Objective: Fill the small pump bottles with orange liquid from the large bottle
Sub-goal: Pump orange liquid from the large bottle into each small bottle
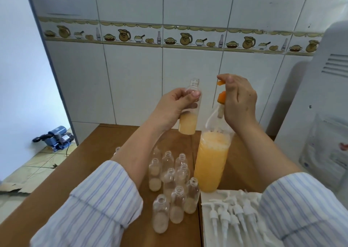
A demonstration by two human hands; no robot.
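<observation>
My left hand [174, 108] grips a small clear bottle [189, 121], held upright above the table, its lower third filled with orange liquid and its neck open. My right hand [238, 100] pinches the orange pump head [220, 82] of the large bottle [211, 162], lifted so its tube hangs over the neck. The large bottle stands on the wooden table [62, 186], more than half full of orange liquid. Several small open bottles [176, 190] stand in a cluster in front of it, some with a little pale liquid at the bottom.
Several white pump tops [231, 216] lie on a white tray at the front right. A white appliance [320, 115] stands at the right beside the table. The tiled wall is close behind. A blue water pump [56, 136] sits on the floor to the left.
</observation>
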